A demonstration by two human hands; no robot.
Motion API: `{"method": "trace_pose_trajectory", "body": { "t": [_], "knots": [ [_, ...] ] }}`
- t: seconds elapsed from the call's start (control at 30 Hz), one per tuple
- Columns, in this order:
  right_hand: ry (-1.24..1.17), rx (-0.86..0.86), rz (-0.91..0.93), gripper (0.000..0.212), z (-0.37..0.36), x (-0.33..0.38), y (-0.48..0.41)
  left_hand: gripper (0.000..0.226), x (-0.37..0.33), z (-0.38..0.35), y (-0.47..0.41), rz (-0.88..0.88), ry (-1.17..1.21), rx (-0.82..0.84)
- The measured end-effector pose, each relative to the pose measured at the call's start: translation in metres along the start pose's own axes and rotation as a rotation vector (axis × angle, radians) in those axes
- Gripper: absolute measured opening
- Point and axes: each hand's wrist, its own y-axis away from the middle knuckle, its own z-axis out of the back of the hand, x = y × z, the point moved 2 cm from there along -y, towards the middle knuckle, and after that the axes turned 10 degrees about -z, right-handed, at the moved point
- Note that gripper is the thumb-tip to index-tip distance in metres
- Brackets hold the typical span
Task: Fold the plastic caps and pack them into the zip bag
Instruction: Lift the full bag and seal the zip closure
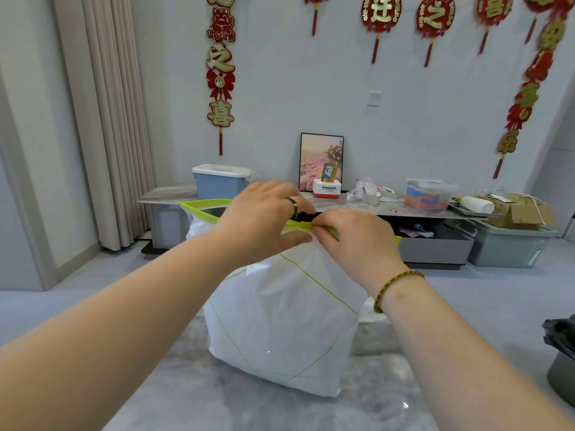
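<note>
A large white zip bag (280, 321) with lime-green lines and a lime-green zip strip stands full on a grey marble table (217, 399). Its contents are hidden behind the cloudy plastic. My left hand (261, 219), with a ring on one finger, pinches the green zip strip near its slider (300, 227). My right hand (357, 241), with a beaded bracelet at the wrist, pinches the strip just to the right of the slider. The left part of the strip (202, 206) gapes open; the right part lies behind my right hand.
Behind the table runs a low cabinet (174, 194) with a blue lidded box (221, 181), a framed picture (322, 160), a Panasonic box (326, 188) and a clear container (429, 194). A grey bin with a black liner (560, 353) stands at the right edge. Curtains hang at left.
</note>
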Motion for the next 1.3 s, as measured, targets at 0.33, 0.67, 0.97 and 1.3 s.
{"method": "trace_pose_trajectory", "body": {
  "t": [0.33,0.67,0.97,1.3],
  "knots": [
    [-0.012,-0.313,0.17,0.011,-0.011,-0.003,0.008,0.037,0.01,0.003,0.015,-0.148,-0.121,-0.025],
    [-0.036,-0.327,0.186,0.031,-0.008,-0.031,0.022,0.017,0.071,0.023,0.087,0.112,-0.182,0.023],
    [-0.046,-0.43,0.197,0.03,-0.004,-0.021,0.032,0.018,0.061,0.026,0.111,0.402,-0.09,0.08],
    [-0.833,0.59,-0.405,0.015,0.018,-0.043,0.059,0.044,0.038,0.022,0.149,1.359,1.169,-0.082]
  ]
}}
